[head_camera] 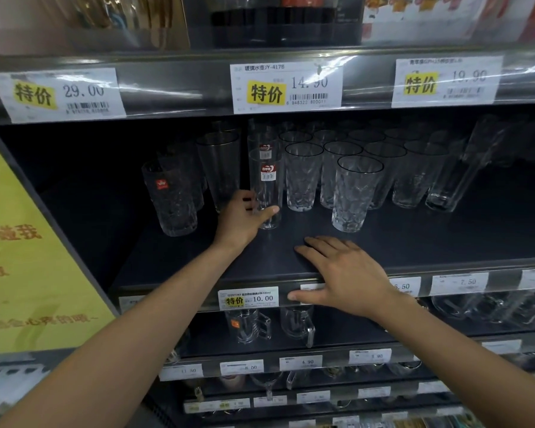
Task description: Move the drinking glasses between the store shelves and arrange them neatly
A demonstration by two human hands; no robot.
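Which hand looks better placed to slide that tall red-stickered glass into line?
The left hand: its fingers and thumb curl round the base of the tall glass. The right hand lies flat on the shelf edge, holding nothing, apart from that glass.

The person's left hand (244,219) gripped the lower part of a tall straight glass (267,186) with a red label, thumb across its front, the glass upright. The right hand (340,273) lay flat on the front edge of the dark shelf (439,239), fingers straight, thumb down over the price rail beside a 10.00 tag (248,298). A faceted tumbler (356,196) stood forward of the rows of tumblers (303,177). A patterned glass (175,205) stood apart at the left.
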